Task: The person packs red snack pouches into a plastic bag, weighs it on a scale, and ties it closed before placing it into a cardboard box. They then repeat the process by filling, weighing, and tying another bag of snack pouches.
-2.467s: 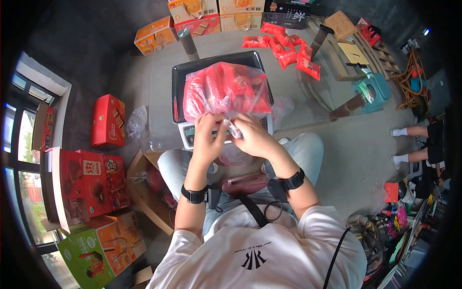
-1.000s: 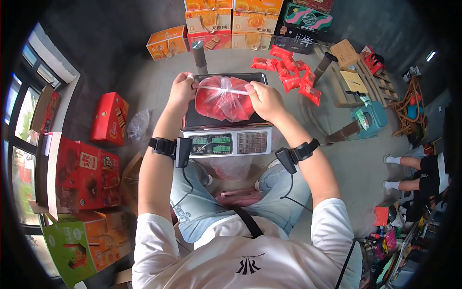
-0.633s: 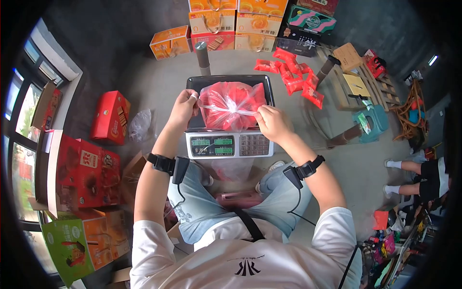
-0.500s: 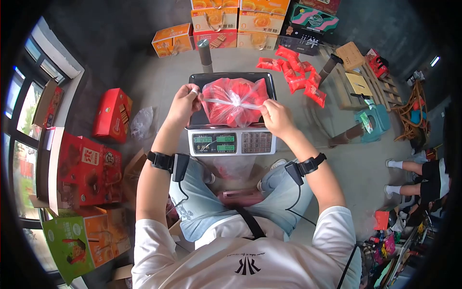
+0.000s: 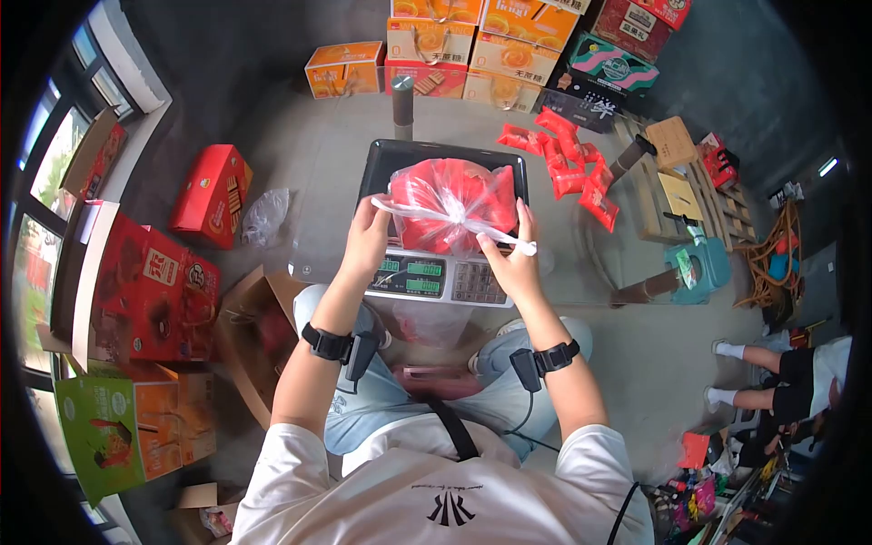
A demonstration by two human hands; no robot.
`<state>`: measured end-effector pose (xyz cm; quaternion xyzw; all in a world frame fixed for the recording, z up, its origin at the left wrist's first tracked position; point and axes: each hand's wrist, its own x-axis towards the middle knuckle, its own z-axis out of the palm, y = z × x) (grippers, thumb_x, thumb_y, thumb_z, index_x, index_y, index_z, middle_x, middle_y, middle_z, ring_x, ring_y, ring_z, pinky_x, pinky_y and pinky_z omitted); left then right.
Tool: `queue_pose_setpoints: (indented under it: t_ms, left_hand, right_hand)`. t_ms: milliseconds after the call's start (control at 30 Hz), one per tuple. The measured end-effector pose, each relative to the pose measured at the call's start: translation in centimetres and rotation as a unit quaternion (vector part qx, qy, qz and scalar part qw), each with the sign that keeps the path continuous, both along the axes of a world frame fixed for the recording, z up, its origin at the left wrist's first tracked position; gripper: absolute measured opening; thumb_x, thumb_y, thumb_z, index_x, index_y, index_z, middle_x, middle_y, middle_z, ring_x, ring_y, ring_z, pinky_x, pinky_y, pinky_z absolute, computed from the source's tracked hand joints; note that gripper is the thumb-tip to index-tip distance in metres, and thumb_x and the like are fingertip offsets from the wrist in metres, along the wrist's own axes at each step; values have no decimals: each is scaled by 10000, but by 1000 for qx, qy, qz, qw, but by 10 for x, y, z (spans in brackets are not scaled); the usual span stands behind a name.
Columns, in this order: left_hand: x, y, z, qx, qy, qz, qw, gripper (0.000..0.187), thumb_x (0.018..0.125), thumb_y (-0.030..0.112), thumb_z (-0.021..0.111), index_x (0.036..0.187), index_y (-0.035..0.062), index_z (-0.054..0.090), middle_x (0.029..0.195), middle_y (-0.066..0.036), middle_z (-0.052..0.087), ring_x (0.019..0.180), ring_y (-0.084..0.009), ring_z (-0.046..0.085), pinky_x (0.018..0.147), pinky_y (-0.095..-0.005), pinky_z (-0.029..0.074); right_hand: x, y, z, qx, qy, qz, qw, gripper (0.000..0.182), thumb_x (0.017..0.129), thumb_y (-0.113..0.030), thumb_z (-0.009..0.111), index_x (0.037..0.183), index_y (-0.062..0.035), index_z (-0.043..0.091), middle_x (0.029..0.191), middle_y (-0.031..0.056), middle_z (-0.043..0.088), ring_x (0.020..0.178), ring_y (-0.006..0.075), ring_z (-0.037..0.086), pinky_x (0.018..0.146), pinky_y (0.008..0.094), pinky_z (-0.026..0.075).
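A clear plastic bag (image 5: 454,195) full of red packets is knotted at the top, its twisted ends sticking out to both sides. It sits over the black tray (image 5: 389,162) of a digital scale (image 5: 427,277) with green number displays. My left hand (image 5: 365,241) holds the bag's left side, fingers curled against it near one tied end. On the right side, my right hand (image 5: 513,259) grips the bag with thumb and fingers apart around its edge, beside the other tied end. The fingertips are partly hidden, and whether the bag touches the tray cannot be made out.
Loose red packets (image 5: 568,163) lie on the glass table right of the scale. A crumpled plastic bag (image 5: 266,218) and a red box (image 5: 211,195) are at left. Orange cartons (image 5: 431,41) stand behind. A teal container (image 5: 704,268) and another person's legs (image 5: 749,377) are at right.
My hands have gone from pulling the tied ends outward to holding the bag's sides. The tied ends now hang loose past the knot, and the view has shifted slightly.
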<state>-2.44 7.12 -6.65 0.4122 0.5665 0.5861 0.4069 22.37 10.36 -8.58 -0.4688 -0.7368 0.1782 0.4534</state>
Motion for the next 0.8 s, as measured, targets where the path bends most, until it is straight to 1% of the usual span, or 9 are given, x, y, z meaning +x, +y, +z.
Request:
queue_pose_setpoints:
  t_ms: [100,133,167,233,333,600,667,767,800]
  left_hand:
    - [10,-8,-14,74,54,-50,995,452,908,166,521,1317,0,421,1232,-134,517,1129,-187,500,958,-301,388]
    - [18,-14,-4,35,-9,-103,994,576,886,194,561,1387,10,343,1384,-177,393,1271,-251,405,1053,-344,311]
    - [20,-8,-14,97,162,-77,979,621,869,215,599,1389,0,335,1436,-232,304,1361,-341,275,1095,-400,253]
    - [28,-6,2,95,338,-76,933,615,872,238,610,1388,26,350,1448,-274,252,1389,-406,166,1106,-441,230]
    - [37,15,0,99,333,-67,935,604,864,239,630,1382,65,375,1439,-283,252,1374,-443,167,1104,-461,235]
    - [31,37,-7,141,333,-55,931,626,830,232,673,1379,117,396,1429,-296,249,1353,-463,200,1085,-492,267]
    - [33,26,0,83,406,-49,909,682,812,263,688,1403,158,366,1450,-290,213,1348,-448,217,1086,-475,262]
    - [38,17,2,112,427,-45,896,710,789,288,706,1403,173,371,1443,-290,216,1333,-458,223,1086,-495,247]
    - [39,14,4,110,438,-41,891,709,787,267,707,1401,160,370,1434,-282,234,1329,-448,229,1080,-488,259]
  right_hand:
    - [-2,11,-9,-25,0,27,999,763,834,-289,671,1425,-52,251,1405,274,285,1305,413,302,1071,475,275]
    - [-4,13,-10,-21,23,49,998,739,858,-273,643,1440,-76,234,1424,249,285,1321,388,294,1084,459,261]
    - [-8,14,-11,-20,26,29,999,685,856,-237,642,1417,-78,282,1400,238,322,1309,374,316,1079,447,275]
    - [-10,21,-17,-15,39,33,999,602,852,-193,641,1366,-64,356,1359,228,370,1278,375,353,1066,444,296]
    - [-11,41,-28,9,39,11,999,512,873,-174,615,1317,-19,413,1312,191,448,1235,329,424,1043,399,334]
    - [-18,60,-35,23,23,-26,999,488,875,-205,627,1294,-31,449,1296,197,466,1223,341,435,1031,408,344]
    - [-14,57,-36,6,15,-4,1000,577,865,-225,643,1341,-23,387,1317,210,444,1230,341,429,1045,414,326]
    - [-10,39,-25,-7,51,-7,999,752,798,-195,712,1396,-32,286,1344,228,379,1244,350,409,1009,439,373]
    - [-9,28,-20,-116,166,25,979,873,758,-159,749,1424,-20,202,1379,220,329,1193,322,458,950,414,432]
